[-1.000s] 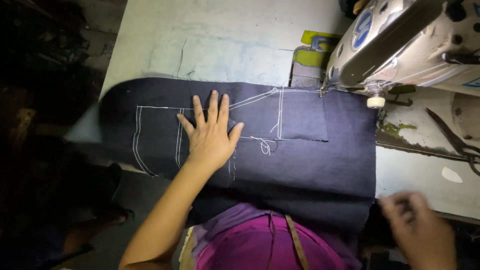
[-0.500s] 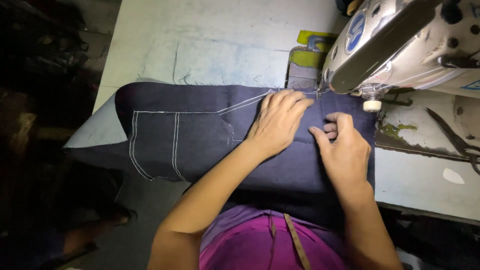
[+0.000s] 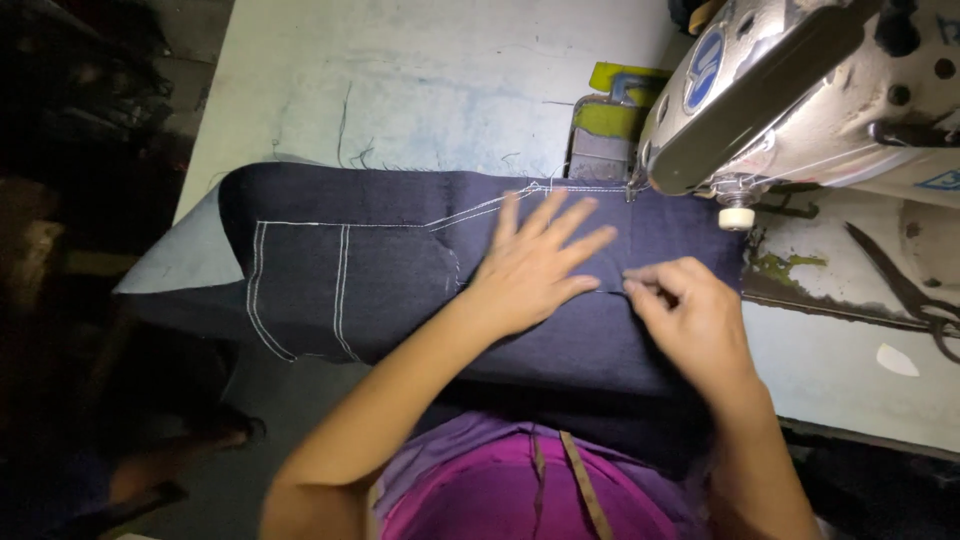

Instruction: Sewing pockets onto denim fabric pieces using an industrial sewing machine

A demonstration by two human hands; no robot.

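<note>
Dark denim cloth (image 3: 400, 270) lies across the pale desk (image 3: 420, 90), its right end under the sewing machine (image 3: 800, 90). The left hand (image 3: 535, 265) presses flat, fingers spread, keeping it smooth — the right hand (image 3: 690, 310) pinches the near edge, steering it needleward.

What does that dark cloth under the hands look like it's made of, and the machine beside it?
The dark navy cloth with white stitching looks like denim: matte, heavy, with contrasting topstitched seams. The grey sewing machine head looks like painted metal, smooth with a dull sheen and worn patches. Both hands rest on the cloth, left hand flat, right hand pinching.
</note>
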